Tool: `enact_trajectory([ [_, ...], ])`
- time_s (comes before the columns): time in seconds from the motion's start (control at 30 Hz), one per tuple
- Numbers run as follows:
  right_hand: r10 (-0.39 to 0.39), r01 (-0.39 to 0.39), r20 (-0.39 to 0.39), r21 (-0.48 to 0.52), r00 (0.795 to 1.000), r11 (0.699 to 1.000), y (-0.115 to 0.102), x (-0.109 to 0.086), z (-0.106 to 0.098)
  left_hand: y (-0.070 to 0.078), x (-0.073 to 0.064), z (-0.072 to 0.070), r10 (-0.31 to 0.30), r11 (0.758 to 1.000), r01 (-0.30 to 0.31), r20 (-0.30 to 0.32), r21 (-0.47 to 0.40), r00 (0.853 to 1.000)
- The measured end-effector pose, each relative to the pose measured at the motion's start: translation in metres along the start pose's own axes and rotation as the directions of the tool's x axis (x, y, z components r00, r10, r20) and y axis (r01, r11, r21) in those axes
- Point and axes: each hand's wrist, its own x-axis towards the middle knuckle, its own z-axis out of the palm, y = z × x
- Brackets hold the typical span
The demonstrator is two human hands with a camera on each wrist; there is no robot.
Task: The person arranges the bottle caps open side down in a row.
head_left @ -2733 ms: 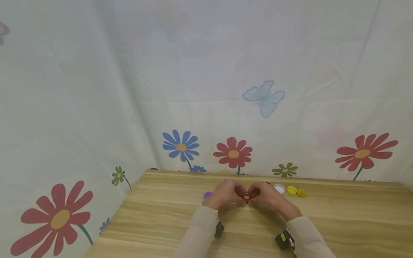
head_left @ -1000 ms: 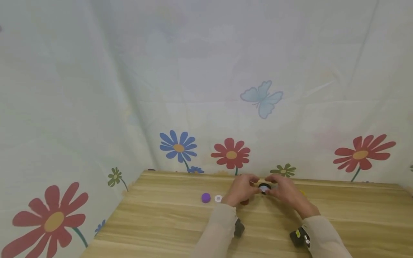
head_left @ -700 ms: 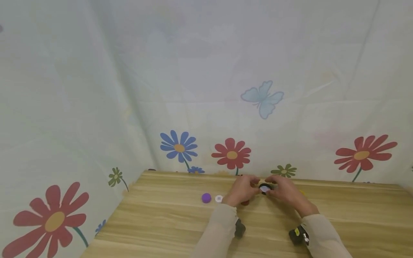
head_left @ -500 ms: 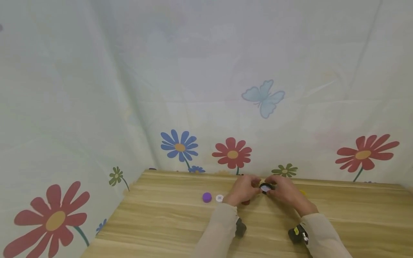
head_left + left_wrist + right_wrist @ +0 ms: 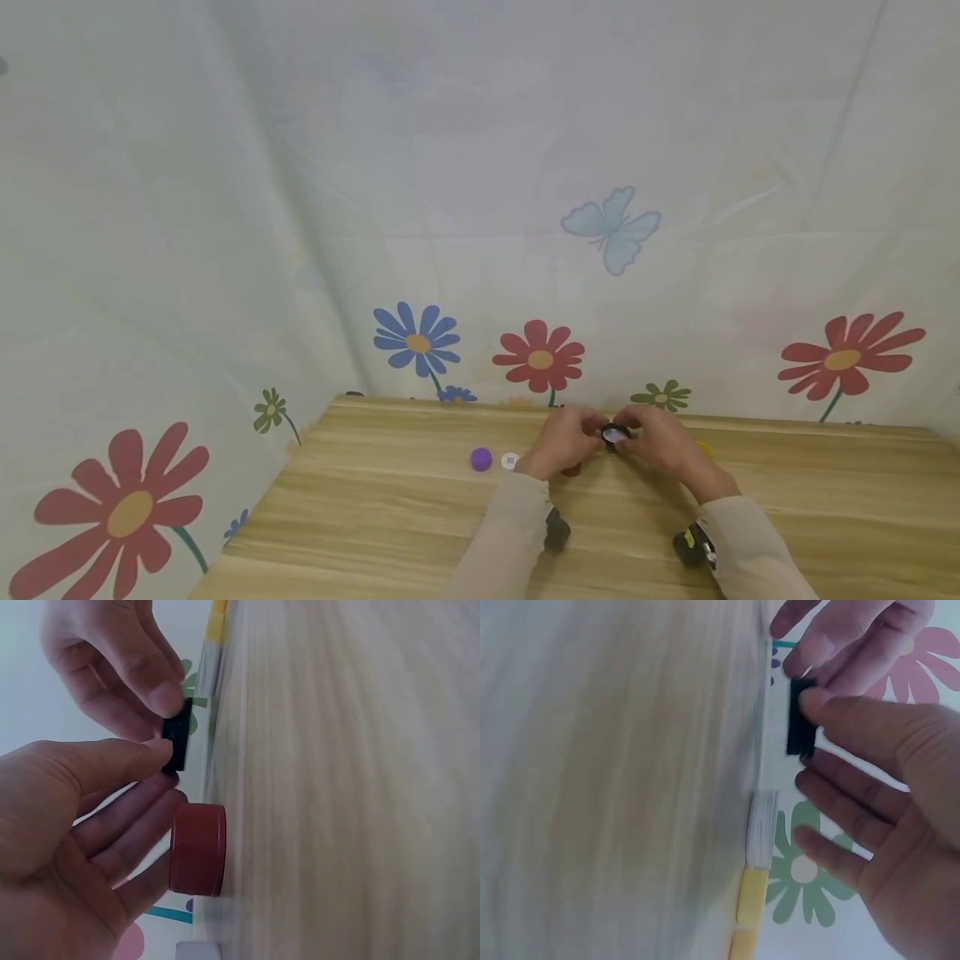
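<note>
Above the table, a round black bottle cap [image 5: 615, 435] with a pale inner face is held up on a tilt between both hands. My left hand [image 5: 562, 440] pinches its left side with thumb and fingers; my right hand [image 5: 660, 446] pinches the right side. Seen edge-on in the left wrist view, the black cap [image 5: 177, 739] sits between the two thumbs. Below the left hand's fingers, a red cap [image 5: 199, 849] stands on the tabletop; in the head view that hand mostly covers it. Fingertips behind the black cap are partly hidden.
Left of the hands lie a purple cap [image 5: 481, 459] and a small white cap [image 5: 510, 461]. In the right wrist view, a whitish ridged cap [image 5: 762, 829] and yellow caps [image 5: 751, 896] line the table beside the right hand. A flowered curtain [image 5: 465, 208] hangs behind the wooden table [image 5: 375, 517].
Both hands held the red cap earlier; it now rests on the table, and they have shifted right to the black cap. Over the last second the black cap has barely moved.
</note>
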Motion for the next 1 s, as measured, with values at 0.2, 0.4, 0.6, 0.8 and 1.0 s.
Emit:
enact_trajectory([
  [0.2, 0.056, -0.055, -0.003, 0.093, 0.998, 0.994, -0.003, -0.005, -0.006, 0.001, -0.001, -0.003, 0.045, 0.999, -0.045, -0.061, 0.004, 0.997],
  [0.4, 0.098, -0.096, -0.005, 0.155, 0.995, 0.983, -0.005, -0.012, -0.013, 0.003, -0.003, -0.006, 0.057, 0.998, -0.056, -0.043, 0.014, 0.997],
  [0.6, 0.103, -0.101, -0.002, 0.158, 0.995, 0.982, -0.009, -0.015, -0.017, 0.004, -0.005, -0.006, 0.105, 0.994, -0.102, -0.081, 0.049, 0.991],
  [0.8, 0.073, -0.072, 0.001, 0.194, 0.997, 0.978, -0.010, -0.017, -0.019, 0.002, -0.008, -0.008, 0.088, 0.996, -0.087, -0.086, 0.018, 0.992],
  [1.0, 0.043, -0.039, -0.016, 0.199, 0.999, 0.979, -0.010, -0.019, -0.019, 0.002, -0.010, -0.010, 0.078, 0.997, -0.079, -0.071, -0.002, 0.994],
])
